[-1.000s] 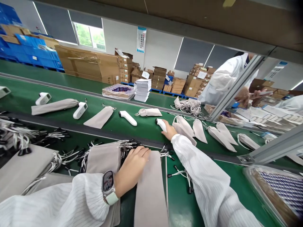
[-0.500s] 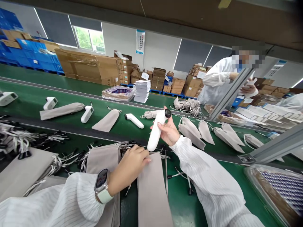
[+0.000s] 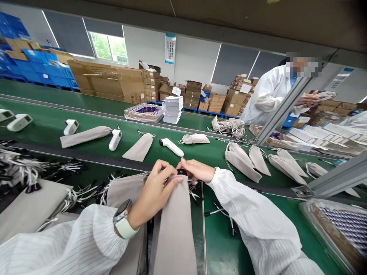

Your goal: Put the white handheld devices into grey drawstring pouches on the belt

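Note:
My left hand (image 3: 156, 187) pinches the open mouth of a grey drawstring pouch (image 3: 173, 225) that lies on the near green bench. My right hand (image 3: 196, 170) is closed at the same mouth, on the end of a white handheld device. Only the device's black tip (image 3: 181, 172) shows above the fabric; the rest is inside the pouch. A watch sits on my left wrist. More flat grey pouches (image 3: 126, 191) with cords are stacked just left of my hands.
The green conveyor belt (image 3: 46, 128) beyond carries white devices (image 3: 171, 147) and grey pouches (image 3: 242, 160). A co-worker in a white coat (image 3: 269, 95) stands at the far right. Metal frame bars (image 3: 335, 177) and a wrapped tray (image 3: 338, 229) sit at right. Cartons line the back wall.
My right hand picked the white device off the belt, swung it over and slid it down into the pouch my left hand holds. Items on the belt have drifted rightward.

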A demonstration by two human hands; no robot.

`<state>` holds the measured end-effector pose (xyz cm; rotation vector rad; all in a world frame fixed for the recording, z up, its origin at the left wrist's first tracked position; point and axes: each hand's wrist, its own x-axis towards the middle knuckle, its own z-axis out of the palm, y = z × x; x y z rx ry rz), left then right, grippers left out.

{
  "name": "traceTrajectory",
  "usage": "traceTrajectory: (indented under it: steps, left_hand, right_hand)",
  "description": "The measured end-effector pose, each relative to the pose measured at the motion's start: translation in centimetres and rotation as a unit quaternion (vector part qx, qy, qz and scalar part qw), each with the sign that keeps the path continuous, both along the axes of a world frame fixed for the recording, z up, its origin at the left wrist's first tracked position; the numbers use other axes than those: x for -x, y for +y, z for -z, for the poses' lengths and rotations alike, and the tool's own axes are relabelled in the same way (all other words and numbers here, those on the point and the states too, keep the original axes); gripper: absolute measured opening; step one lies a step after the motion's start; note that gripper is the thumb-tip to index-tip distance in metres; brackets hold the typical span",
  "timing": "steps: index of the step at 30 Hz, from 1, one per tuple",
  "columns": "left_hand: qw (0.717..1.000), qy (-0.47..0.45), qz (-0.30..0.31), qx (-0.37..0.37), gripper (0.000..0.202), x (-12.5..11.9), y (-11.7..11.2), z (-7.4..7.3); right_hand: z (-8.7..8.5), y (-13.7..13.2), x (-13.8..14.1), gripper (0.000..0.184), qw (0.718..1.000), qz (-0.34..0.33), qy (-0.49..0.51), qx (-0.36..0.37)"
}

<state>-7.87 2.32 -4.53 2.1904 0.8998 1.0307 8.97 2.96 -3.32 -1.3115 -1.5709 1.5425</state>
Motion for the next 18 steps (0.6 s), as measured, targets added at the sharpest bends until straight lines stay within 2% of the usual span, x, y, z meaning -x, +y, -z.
traceTrajectory:
  steps: [3, 5, 6, 8, 9, 11, 13, 15, 16, 18]
  left_hand:
    - [1.0, -0.006, 0.002, 0.003, 0.015, 0.1, 0.3, -0.4]
    - [1.0, 0.0, -0.008, 0.006, 0.017, 0.2, 0.5, -0.8]
    - [1.0, 0.008, -0.016, 0.008, 0.018, 0.4, 0.6, -1.0]
    - [0.998, 0.04, -0.025, 0.035, 0.021, 0.7, 0.8, -1.6]
    - [0.995, 0.068, -0.009, 0.072, 0.024, 0.8, 0.8, -1.9]
    - [0.972, 0.13, 0.07, 0.185, 0.03, 1.1, 0.5, -2.6]
    - [0.928, 0.141, 0.156, 0.308, 0.035, 1.2, 0.1, -3.4]
    - [0.906, 0.075, 0.183, 0.374, 0.036, 1.3, -0.3, -4.0]
    - [0.91, 0.028, 0.176, 0.375, 0.035, 1.3, -0.4, -4.2]
    - [0.925, -0.042, 0.16, 0.343, 0.032, 1.3, -0.4, -4.6]
  right_hand:
    - [0.0, -0.3, 0.4, 0.061, 0.996, -0.031, -0.076, -0.043]
    - [0.0, -0.3, 0.4, 0.065, 0.995, -0.044, -0.077, -0.054]
    - [0.0, -0.2, 0.3, 0.066, 0.995, -0.029, -0.071, -0.065]
    - [0.2, 0.4, -0.4, 0.063, 0.988, 0.059, -0.066, -0.129]
    - [0.5, 0.8, -1.1, 0.058, 0.974, 0.118, -0.079, -0.179]
    - [1.1, 1.7, -2.6, 0.049, 0.928, 0.231, -0.124, -0.267]
    - [1.8, 2.4, -3.9, 0.046, 0.894, 0.288, -0.159, -0.304]
    - [2.1, 2.5, -4.4, 0.048, 0.903, 0.279, -0.143, -0.294]
    - [2.0, 2.3, -4.1, 0.048, 0.921, 0.245, -0.118, -0.28]
    - [1.5, 1.4, -2.7, 0.045, 0.958, 0.132, -0.045, -0.251]
